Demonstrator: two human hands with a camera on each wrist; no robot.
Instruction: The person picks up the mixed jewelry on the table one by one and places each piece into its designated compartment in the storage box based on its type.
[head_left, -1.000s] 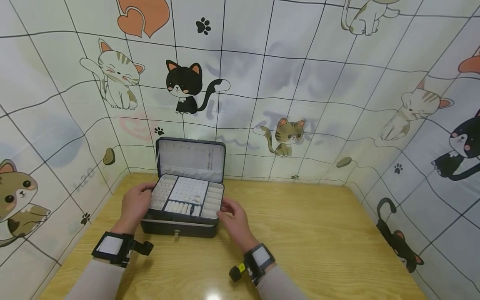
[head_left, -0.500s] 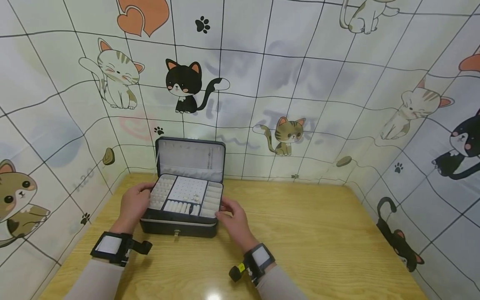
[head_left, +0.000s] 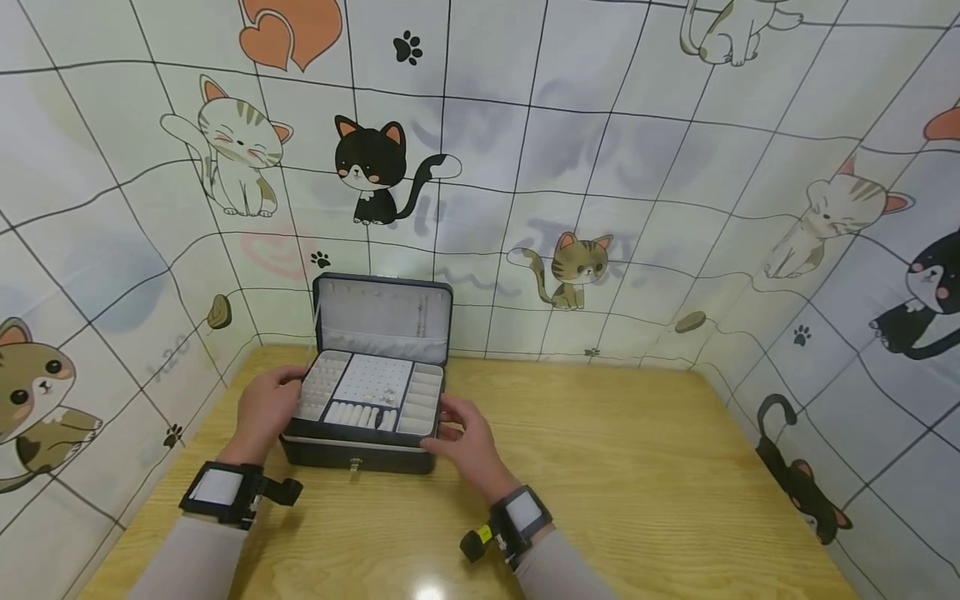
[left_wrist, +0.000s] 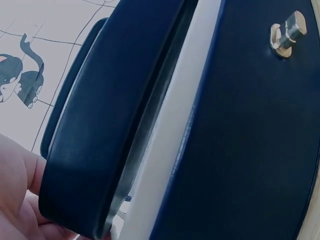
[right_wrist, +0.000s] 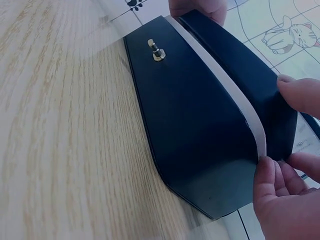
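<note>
A dark navy jewelry box (head_left: 318,452) stands on the table with its lid (head_left: 382,310) raised. Its upper tray (head_left: 348,430) sits slightly lifted and tilted over the base, leaving a gap above the white inner rim (left_wrist: 165,135). My left hand (head_left: 264,412) grips the tray's left end, fingers curled beneath it. At the right end, my right hand (head_left: 472,446) pinches the tray's front corner, thumb (right_wrist: 300,92) on the front wall, fingers lower down near the rim. Small earrings (head_left: 388,397) and white ring rolls (head_left: 352,414) lie in the tray's compartments.
A metal clasp (head_left: 356,464) juts from the box front. Thin necklaces (head_left: 422,317) hang inside the lid. The wooden table (head_left: 600,467) extends to the right, and a cat-print cloth wall (head_left: 487,167) rises right behind the box.
The tray has shifted slightly left and its right end has sunk closer to the base. My right thumb has slid down and left along the front corner. The left hand barely moved.
</note>
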